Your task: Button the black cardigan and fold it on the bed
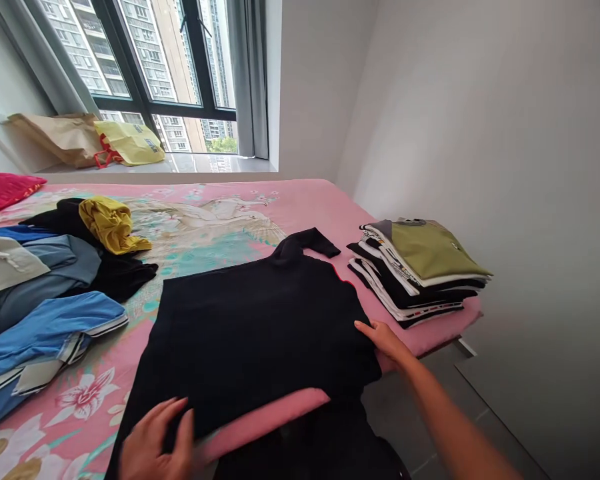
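Observation:
A black T-shirt (260, 327) lies spread out on the bed, its neckline edged with a thin red line toward the right. At the shirt's right edge, my right hand (384, 341) pinches the fabric near the shoulder, thumb on top and fingers underneath. My left hand (155, 441) is over the shirt's near left corner, slightly blurred, with fingers apart. I cannot tell whether it touches the cloth. The near sleeve hangs toward the bed's edge, close to my dark clothing.
A folded stack of shirts (420, 273), olive green one on top, sits at the bed's right corner. Loose clothes (55, 320) are heaped at left, with a mustard garment (109, 223). Paper bags (63, 139) stand on the windowsill. The bed's (310, 200) right end drops to grey floor.

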Demonstrator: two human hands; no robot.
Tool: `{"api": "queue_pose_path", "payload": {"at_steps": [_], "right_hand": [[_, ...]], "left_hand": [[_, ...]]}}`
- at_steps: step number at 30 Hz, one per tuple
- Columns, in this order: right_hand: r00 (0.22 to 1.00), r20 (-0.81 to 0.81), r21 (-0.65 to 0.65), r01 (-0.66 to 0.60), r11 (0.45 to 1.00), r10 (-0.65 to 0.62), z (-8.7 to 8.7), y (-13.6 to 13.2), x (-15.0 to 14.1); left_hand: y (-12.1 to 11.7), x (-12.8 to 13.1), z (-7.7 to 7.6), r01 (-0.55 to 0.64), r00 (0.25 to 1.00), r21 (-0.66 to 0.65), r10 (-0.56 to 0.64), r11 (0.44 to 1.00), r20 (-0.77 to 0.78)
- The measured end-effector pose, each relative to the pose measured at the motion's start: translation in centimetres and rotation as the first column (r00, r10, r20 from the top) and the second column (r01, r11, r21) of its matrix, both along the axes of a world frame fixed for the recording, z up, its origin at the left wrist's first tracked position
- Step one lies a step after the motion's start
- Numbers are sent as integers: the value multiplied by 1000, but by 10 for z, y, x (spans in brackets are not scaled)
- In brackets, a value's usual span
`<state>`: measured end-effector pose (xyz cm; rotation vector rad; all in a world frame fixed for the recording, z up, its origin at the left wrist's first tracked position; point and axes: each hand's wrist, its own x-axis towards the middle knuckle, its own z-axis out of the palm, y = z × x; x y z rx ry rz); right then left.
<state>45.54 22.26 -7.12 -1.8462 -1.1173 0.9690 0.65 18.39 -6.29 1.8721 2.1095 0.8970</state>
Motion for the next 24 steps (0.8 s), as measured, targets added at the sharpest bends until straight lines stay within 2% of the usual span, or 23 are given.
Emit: {"api": "queue_pose_path", "payload": {"at_steps": [2, 5, 7, 9, 11, 13, 15, 17, 18, 20, 22, 24], "right_hand": [[994, -106, 57, 29, 998, -23, 4, -5, -8], [995, -23, 58, 101, 993, -99, -1, -17, -9], [994, 82, -30, 82, 996, -79, -9, -24, -1], [984, 180, -129, 36, 991, -12, -14, -25, 10], [953, 302, -149, 23, 989, 23, -13, -16, 21], [897, 443, -90, 59, 994, -13, -6, 2, 29], [829, 551, 48, 80, 996, -93, 5, 27, 29], [785, 602, 197, 32, 980, -147, 18, 55, 22], [789, 597, 250, -10, 968, -146, 25, 70, 16], [854, 512, 286, -71, 955, -90, 37, 101, 0], [921, 389, 265, -78, 961, -33, 45, 136, -18], [952, 305, 229, -48, 972, -25, 51, 174, -33]], "left_hand": [[13, 49, 12, 203, 978, 86, -206, 975, 20], [43, 102, 19, 412, 911, 61, -411, 909, -35], [64, 121, 16, 434, 893, -25, -433, 901, -123], [81, 130, 8, 391, 887, -138, -413, 910, -207], [91, 132, -4, 343, 878, -194, -387, 919, -283], [93, 133, -15, 323, 863, -179, -367, 929, -347], [91, 133, -21, 321, 853, -143, -352, 936, -385], [88, 132, -24, 327, 849, -127, -350, 936, -396], [87, 132, -25, 331, 848, -116, -349, 936, -399], [86, 131, -26, 337, 848, -82, -340, 938, -406], [86, 130, -28, 343, 849, -41, -329, 938, -414], [86, 128, -32, 348, 849, -2, -316, 938, -424]]}}
